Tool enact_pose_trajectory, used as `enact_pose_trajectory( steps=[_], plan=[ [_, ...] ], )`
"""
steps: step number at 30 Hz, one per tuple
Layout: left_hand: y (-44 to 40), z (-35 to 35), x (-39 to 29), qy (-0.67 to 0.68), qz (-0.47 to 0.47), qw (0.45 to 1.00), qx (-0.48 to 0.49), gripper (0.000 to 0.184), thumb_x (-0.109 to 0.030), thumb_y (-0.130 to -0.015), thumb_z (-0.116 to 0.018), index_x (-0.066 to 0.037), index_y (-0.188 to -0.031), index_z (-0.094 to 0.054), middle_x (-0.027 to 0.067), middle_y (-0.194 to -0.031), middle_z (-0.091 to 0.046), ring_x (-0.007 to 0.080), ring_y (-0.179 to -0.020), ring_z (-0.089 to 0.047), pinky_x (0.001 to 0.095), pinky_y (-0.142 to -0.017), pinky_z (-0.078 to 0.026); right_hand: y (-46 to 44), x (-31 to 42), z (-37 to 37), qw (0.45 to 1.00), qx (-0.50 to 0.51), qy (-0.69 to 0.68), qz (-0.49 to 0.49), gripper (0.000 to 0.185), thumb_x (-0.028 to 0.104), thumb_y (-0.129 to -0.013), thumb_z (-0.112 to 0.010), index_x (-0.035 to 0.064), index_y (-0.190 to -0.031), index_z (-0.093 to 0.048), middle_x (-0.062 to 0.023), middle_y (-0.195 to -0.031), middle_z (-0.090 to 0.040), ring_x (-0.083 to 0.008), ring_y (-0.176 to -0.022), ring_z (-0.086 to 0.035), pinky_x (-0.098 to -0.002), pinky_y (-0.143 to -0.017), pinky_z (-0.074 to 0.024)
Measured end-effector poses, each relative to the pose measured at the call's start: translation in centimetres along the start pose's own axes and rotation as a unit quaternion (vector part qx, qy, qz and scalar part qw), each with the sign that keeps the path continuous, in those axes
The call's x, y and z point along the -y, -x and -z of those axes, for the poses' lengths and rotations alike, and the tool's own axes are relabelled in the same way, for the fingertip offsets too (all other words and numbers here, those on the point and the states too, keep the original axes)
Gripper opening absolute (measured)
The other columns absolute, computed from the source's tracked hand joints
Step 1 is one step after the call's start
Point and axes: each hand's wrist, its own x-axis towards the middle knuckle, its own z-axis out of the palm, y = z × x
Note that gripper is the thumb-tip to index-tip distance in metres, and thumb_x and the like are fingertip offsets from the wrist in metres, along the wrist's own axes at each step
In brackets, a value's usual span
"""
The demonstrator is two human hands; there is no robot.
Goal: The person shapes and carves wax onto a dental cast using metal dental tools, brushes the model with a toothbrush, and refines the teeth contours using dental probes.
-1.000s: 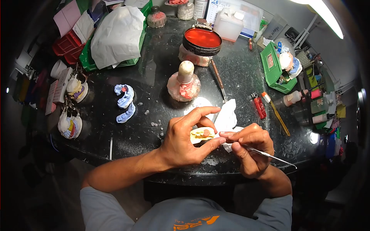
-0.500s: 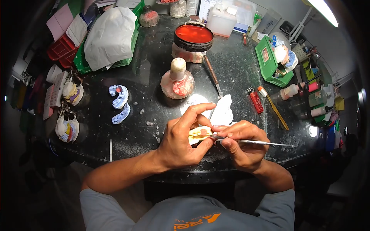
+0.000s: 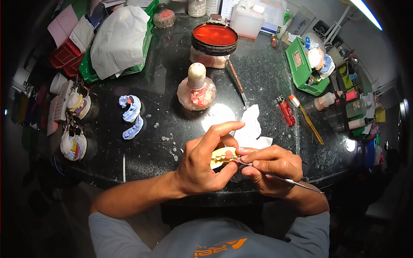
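Note:
A yellow dental cast (image 3: pixel 218 158) with a reddish-brown patch on its teeth sits between the thumb and fingers of my left hand (image 3: pixel 206 157). My right hand (image 3: pixel 275 170) pinches a thin metal dental carver (image 3: pixel 286 179). The carver's tip meets the cast close to the reddish patch, and its other end slants down to the right past my hand. Fingertips of my right hand rest near the cast's right edge. Beyond my hands lies a crumpled white tissue (image 3: pixel 248 129). Part of the cast is covered by my left fingers.
A glass spirit burner (image 3: pixel 196 92) with a white cap stands mid-table, before a round pan of red wax (image 3: pixel 215 36). A wax knife (image 3: pixel 236 81), red lighter (image 3: pixel 285 112) and yellow brush (image 3: pixel 307 120) lie rightward. Blue casts (image 3: pixel 131 114) and green bins (image 3: pixel 301 69) flank them.
The carver has turned, its free end swinging downward and its tip shifting slightly on the cast. My right hand has rotated a little. The cast stays in my left hand.

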Motion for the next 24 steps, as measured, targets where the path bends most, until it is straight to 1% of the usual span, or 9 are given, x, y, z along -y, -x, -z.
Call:
enact_pose_trajectory(
  steps=[3, 9, 18, 24],
  plan=[
    [-0.03, -0.11, 0.09, 0.009, -0.009, 1.0, -0.006, 0.068, 0.009, -0.079, -0.074, 0.004, -0.144, -0.053, 0.0127, -0.094, -0.072, 0.0181, -0.079, -0.074, 0.0299, -0.069, -0.058, -0.02, 0.05, 0.13, 1.0, 0.008, 0.018, 0.008, 0.029, 0.006, -0.085, -0.09, 0.0047, -0.102, -0.067, -0.0164, -0.103, -0.08, -0.03, -0.099, -0.081, -0.0329, -0.074, -0.069],
    [-0.07, -0.07, -0.19, 0.015, 0.002, 1.0, -0.005, 0.068, 0.009, -0.079, -0.074, 0.004, -0.143, -0.053, 0.0125, -0.094, -0.072, 0.0184, -0.079, -0.074, 0.0305, -0.069, -0.057, -0.08, 0.12, 0.0, 1.0, 0.004, 0.02, 0.009, 0.028, 0.006, -0.084, -0.09, 0.0051, -0.102, -0.068, -0.0159, -0.103, -0.08, -0.03, -0.098, -0.081, -0.0333, -0.074, -0.0691],
    [0.05, -0.06, -0.26, 0.012, 0.007, 1.0, -0.008, 0.068, 0.009, -0.078, -0.075, 0.004, -0.142, -0.054, 0.0135, -0.094, -0.072, 0.0204, -0.078, -0.073, 0.0319, -0.069, -0.058, -0.09, 0.18, 0.05, 1.0, 0.015, 0.025, 0.008, 0.028, 0.007, -0.085, -0.09, 0.0055, -0.102, -0.068, -0.0152, -0.103, -0.08, -0.0307, -0.099, -0.081, -0.033, -0.072, -0.069],
    [0.15, -0.15, -0.33, 0.006, 0.003, 1.0, -0.012, 0.067, 0.01, -0.078, -0.075, 0.004, -0.142, -0.055, 0.0142, -0.095, -0.071, 0.0207, -0.08, -0.073, 0.0322, -0.07, -0.058, -0.15, 0.15, 0.06, 0.999, 0.014, 0.027, 0.016, 0.027, 0.007, -0.084, -0.09, 0.0041, -0.099, -0.068, -0.0166, -0.102, -0.08, -0.0309, -0.098, -0.081, -0.0321, -0.07, -0.0688]
  ],
)
